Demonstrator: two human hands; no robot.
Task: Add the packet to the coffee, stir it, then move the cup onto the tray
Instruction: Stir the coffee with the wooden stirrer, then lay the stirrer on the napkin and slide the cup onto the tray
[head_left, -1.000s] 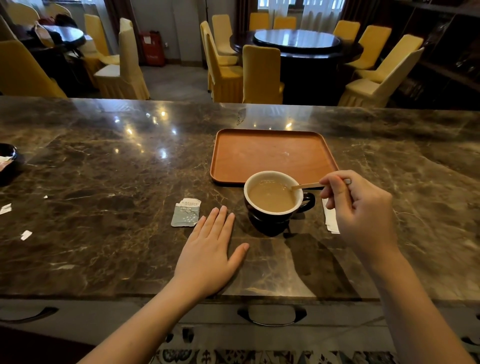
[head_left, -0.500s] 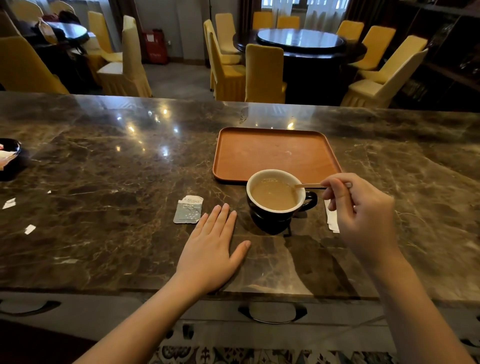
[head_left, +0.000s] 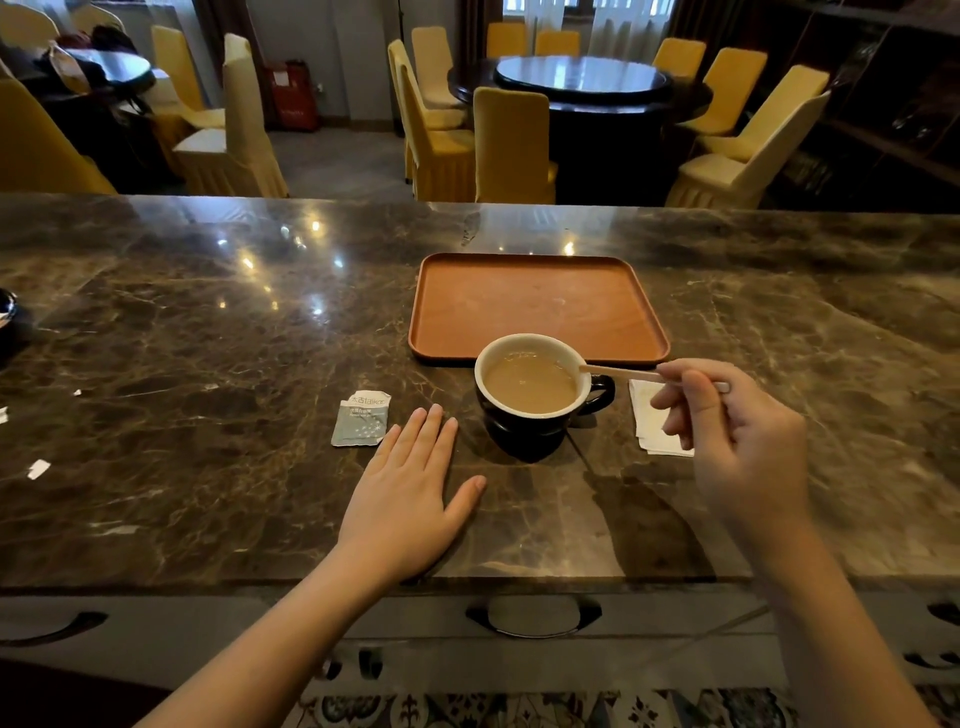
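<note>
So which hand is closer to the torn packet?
Left. The left hand lies flat on the counter with its fingertips right beside the packet. The right hand is across the cup, holding the stir stick.

A single wide-angle head view is provided; no second view is shared. The marble counter is seen from above its near edge, forward and downward, at close range. Dining chairs are seen well beyond the far edge.

Seemingly "taikoo" on torn packet
</note>
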